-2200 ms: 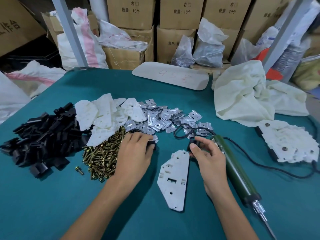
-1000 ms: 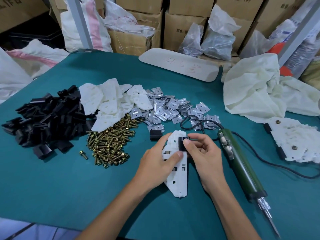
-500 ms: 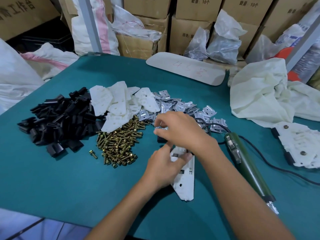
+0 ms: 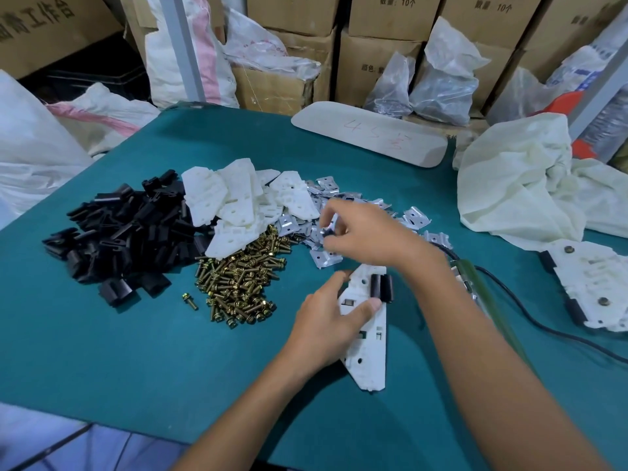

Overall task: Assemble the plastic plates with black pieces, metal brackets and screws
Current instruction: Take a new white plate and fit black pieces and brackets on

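Note:
A white plastic plate (image 4: 368,348) lies on the green table in front of me, with a black piece (image 4: 381,287) seated at its upper end. My left hand (image 4: 331,317) holds the plate, thumb pressed on its face and fingers at its left edge. My right hand (image 4: 363,234) hovers over the pile of metal brackets (image 4: 416,217) and pinches a small black piece (image 4: 328,232) between thumb and fingers, blurred by motion. Heaps of black pieces (image 4: 129,232), white plates (image 4: 238,202) and brass screws (image 4: 241,283) lie to the left.
A green electric screwdriver (image 4: 489,300) with a black cable lies right of my right forearm. A stack of assembled plates (image 4: 591,287) sits at the right edge, with a crumpled cloth (image 4: 523,185) behind it. A white board (image 4: 370,134) lies at the back. One loose screw (image 4: 190,300) lies apart.
My right hand left the black piece fitted on the plate, reached up-left to the bracket pile and picked up the loose black piece there. My left hand stays on the plate.

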